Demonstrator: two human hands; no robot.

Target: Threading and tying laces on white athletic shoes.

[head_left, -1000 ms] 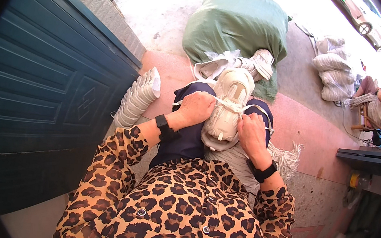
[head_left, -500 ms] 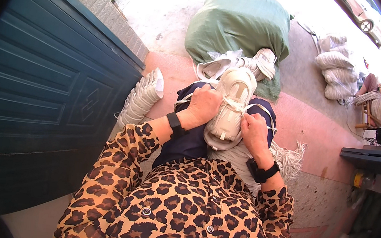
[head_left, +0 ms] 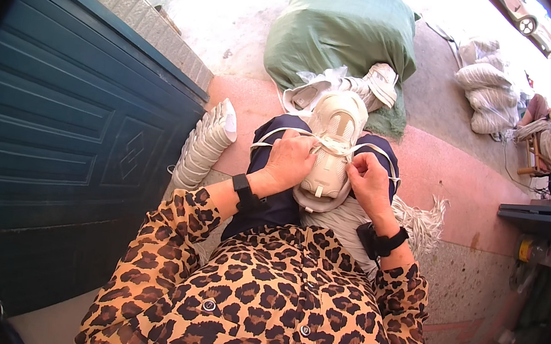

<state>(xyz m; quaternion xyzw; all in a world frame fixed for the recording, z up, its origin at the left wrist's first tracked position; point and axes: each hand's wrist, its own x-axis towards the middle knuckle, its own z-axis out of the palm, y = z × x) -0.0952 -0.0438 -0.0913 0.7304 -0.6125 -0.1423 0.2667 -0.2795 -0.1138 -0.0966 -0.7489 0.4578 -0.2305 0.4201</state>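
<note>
Because the pale shoe (head_left: pixel 328 169) sits mid-frame between the knees (head_left: pixel 276 124), apparently to steady it, both hands can work its laces (head_left: pixel 336 147). The left hand (head_left: pixel 290 161), fingers curled in, and the right hand (head_left: pixel 367 178), thumb and fingers pinched, seem to grip them from either side; fingers hide the exact hold. Upper centre, other shoes (head_left: pixel 379 89) partly overlap before a green sack (head_left: pixel 341 31); the car (head_left: pixel 529 25), upper right, is cut off.

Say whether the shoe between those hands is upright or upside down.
Upright: the shoe shows its top, with the white laces across it, facing up.
</note>
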